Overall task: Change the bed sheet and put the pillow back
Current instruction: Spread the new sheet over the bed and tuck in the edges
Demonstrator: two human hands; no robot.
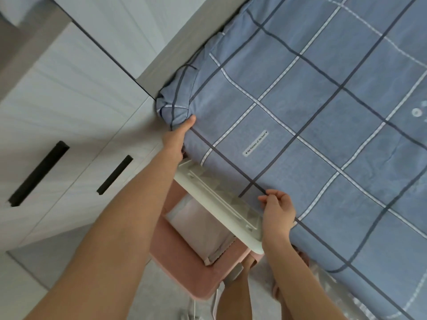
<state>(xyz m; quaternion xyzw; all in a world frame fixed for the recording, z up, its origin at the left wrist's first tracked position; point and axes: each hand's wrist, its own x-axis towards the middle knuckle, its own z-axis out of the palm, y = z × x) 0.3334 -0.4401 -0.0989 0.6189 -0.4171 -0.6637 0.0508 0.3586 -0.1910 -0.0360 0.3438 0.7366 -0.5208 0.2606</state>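
Sheet (312, 100) lies spread flat, bunched at its corner nearest the wardrobe (69, 93), where the left hand (178, 137) grips it. Farther from the wardrobe, the right hand (277, 211) pinches its edge. Uneven tugging could pop that corner loose.

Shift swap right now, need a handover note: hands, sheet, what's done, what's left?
Left hand: grips the blue checked sheet at its bunched corner by the wardrobe, thumb on top, fingers hidden under the edge.
Right hand: pinches the sheet's side edge.
Done: sheet lies spread flat.
Left: tuck this corner and edge. The pillow is not in view and has yet to go back.
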